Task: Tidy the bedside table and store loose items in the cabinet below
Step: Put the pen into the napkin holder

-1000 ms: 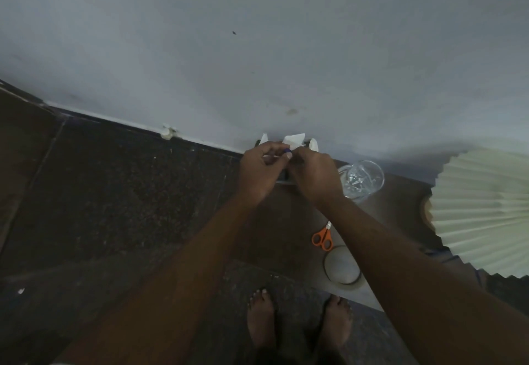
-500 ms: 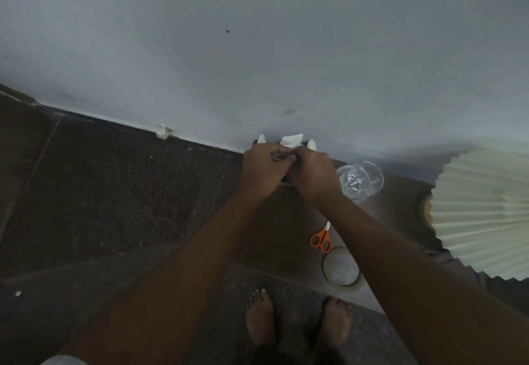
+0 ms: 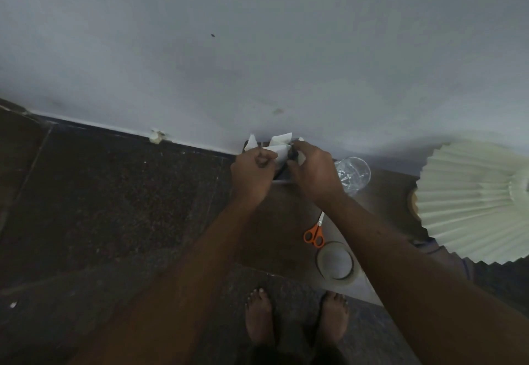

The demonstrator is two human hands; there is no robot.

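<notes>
At the table's (image 3: 286,221) 11 o'clock corner, my left hand (image 3: 252,174) and right hand (image 3: 313,172) both pinch white papers (image 3: 279,147), best gathered into one tight wad so no scrap slips off the edge.

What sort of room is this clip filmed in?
Likely a bedroom corner: a small bedside table stands against a plain wall, carrying a pleated lampshade and a drinking glass; the person stands barefoot on dark stone floor.
</notes>
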